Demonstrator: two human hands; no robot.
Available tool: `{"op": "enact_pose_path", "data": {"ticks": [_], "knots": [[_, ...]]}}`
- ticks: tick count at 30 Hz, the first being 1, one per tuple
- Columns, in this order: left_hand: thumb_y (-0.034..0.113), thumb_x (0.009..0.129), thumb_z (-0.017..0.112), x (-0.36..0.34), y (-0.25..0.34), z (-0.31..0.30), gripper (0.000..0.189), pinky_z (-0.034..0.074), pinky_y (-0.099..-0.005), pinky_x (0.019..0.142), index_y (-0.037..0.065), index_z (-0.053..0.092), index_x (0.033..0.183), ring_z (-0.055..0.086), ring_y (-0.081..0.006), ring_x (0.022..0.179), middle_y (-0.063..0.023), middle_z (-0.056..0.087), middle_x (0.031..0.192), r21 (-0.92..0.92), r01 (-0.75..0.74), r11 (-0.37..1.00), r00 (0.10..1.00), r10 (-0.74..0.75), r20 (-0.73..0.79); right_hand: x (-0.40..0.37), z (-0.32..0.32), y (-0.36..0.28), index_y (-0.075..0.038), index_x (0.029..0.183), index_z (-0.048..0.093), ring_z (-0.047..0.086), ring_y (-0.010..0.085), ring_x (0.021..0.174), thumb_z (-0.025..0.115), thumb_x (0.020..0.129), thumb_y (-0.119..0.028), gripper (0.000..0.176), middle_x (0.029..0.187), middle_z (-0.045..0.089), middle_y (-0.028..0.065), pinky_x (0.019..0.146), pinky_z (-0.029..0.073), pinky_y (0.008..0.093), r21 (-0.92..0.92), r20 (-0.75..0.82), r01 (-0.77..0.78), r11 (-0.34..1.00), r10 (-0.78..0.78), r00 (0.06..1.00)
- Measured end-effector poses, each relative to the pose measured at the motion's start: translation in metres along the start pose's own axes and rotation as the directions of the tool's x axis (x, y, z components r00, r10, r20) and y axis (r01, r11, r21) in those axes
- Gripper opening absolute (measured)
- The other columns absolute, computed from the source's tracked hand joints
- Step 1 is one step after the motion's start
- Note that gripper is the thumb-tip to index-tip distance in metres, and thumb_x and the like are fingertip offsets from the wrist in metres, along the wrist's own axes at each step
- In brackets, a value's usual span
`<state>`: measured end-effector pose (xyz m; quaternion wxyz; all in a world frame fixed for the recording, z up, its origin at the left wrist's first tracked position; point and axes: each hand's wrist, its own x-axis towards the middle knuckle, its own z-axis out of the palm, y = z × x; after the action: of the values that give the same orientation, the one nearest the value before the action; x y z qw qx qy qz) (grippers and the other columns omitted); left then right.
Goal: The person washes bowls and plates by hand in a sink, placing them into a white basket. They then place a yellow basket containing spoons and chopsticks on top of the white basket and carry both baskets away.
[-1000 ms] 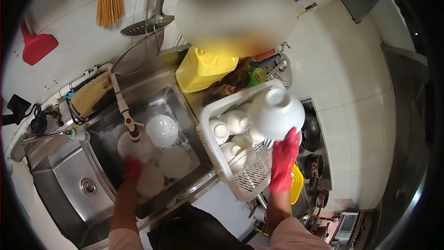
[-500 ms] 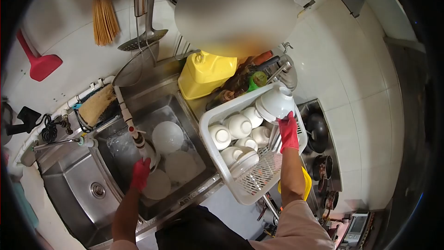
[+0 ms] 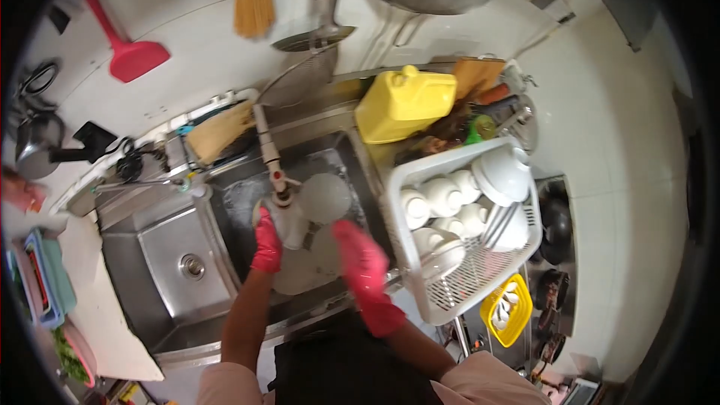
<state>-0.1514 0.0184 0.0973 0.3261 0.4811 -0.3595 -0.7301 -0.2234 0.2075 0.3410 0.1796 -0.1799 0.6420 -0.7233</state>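
Observation:
My left hand [image 3: 267, 244], in a pink-red rubber glove, grips a white bowl [image 3: 291, 226] right below the tap [image 3: 280, 184] in the right-hand sink basin [image 3: 351, 151]. Blurred by motion, my gloved right hand [image 3: 362, 264] is over the basin's right front side, and its fingers are smeared. White round plates [image 3: 325, 199] lie in the water near the bowl. To the right, a white plastic basket [image 3: 405, 255] holds several upturned white bowls [image 3: 441, 196], with a larger white bowl [image 3: 501, 175] in its far right corner.
A second steel basin [image 3: 176, 244] with a drain adjoins on the left. Behind the basket stands a yellow jug [image 3: 405, 105]. A yellow basket [image 3: 507, 307] sits low at the right, near dark pans [image 3: 555, 225]. Utensils and a brush [image 3: 255, 0] hang on the wall.
My right hand has left the large bowl in the basket and swung left to the sink. My left hand stays on its bowl under the tap. The camera view has turned left.

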Motion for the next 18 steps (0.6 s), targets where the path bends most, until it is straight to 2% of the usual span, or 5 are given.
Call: {"op": "enact_pose_path", "data": {"ticks": [5,11,14,17,18], "knots": [[0.056,0.101,0.047,-0.033,0.005,-0.009,0.064,0.05,-0.0299,0.091,0.0,0.061,0.128,0.062,-0.0172,0.098,-0.0073,0.067,0.112,-0.24,0.137,0.961,0.99,-0.122,0.073,0.02,0.077,0.129,-0.006,0.134,0.059,0.059,0.0279,0.123,0.059,0.098,-0.018,0.038,0.132,0.063,0.0133,0.105,0.044,0.0398,-0.655,0.533,0.539,0.529,-0.183,0.826],[0.062,0.095,0.056,-0.051,0.004,-0.043,0.065,0.054,-0.0333,0.081,0.0,0.071,0.11,0.065,-0.0177,0.084,-0.0061,0.071,0.1,0.271,0.299,0.915,0.941,-0.236,-0.243,0.088,0.095,0.177,-0.008,0.125,0.066,0.066,0.0306,0.111,0.058,0.097,-0.04,0.043,0.124,0.068,0.0113,0.1,0.046,0.0389,-0.754,0.399,-0.126,0.645,0.602,0.692],[0.062,0.094,0.058,-0.05,0.005,-0.051,0.064,0.054,-0.0352,0.081,0.001,0.071,0.109,0.065,-0.0189,0.085,-0.0061,0.07,0.103,0.04,0.248,0.968,0.944,-0.232,-0.235,0.098,0.077,0.213,-0.006,0.127,0.066,0.066,0.0244,0.108,0.055,0.097,-0.046,0.051,0.12,0.069,0.0086,0.098,0.046,0.0359,-0.474,0.614,-0.257,0.843,0.525,0.59],[0.062,0.095,0.055,-0.042,0.028,-0.048,0.065,0.052,-0.0363,0.089,0.003,0.066,0.119,0.064,-0.0211,0.095,-0.0079,0.068,0.113,-0.345,0.209,0.915,0.943,-0.282,-0.178,0.07,0.047,0.23,-0.003,0.135,0.059,0.058,0.0184,0.117,0.054,0.098,-0.044,0.056,0.129,0.063,0.008,0.1,0.043,0.0334,-0.173,0.382,-0.716,0.676,0.716,0.584],[0.062,0.095,0.055,-0.028,0.018,-0.051,0.067,0.052,-0.0366,0.09,0.002,0.065,0.121,0.065,-0.0218,0.096,-0.0084,0.068,0.114,-0.364,0.184,0.913,0.944,-0.268,-0.194,0.049,0.049,0.259,-0.002,0.137,0.055,0.057,0.0204,0.12,0.055,0.099,-0.041,0.055,0.132,0.06,0.0106,0.103,0.042,0.0342,-0.106,0.333,-0.574,0.812,0.573,0.749]]}}
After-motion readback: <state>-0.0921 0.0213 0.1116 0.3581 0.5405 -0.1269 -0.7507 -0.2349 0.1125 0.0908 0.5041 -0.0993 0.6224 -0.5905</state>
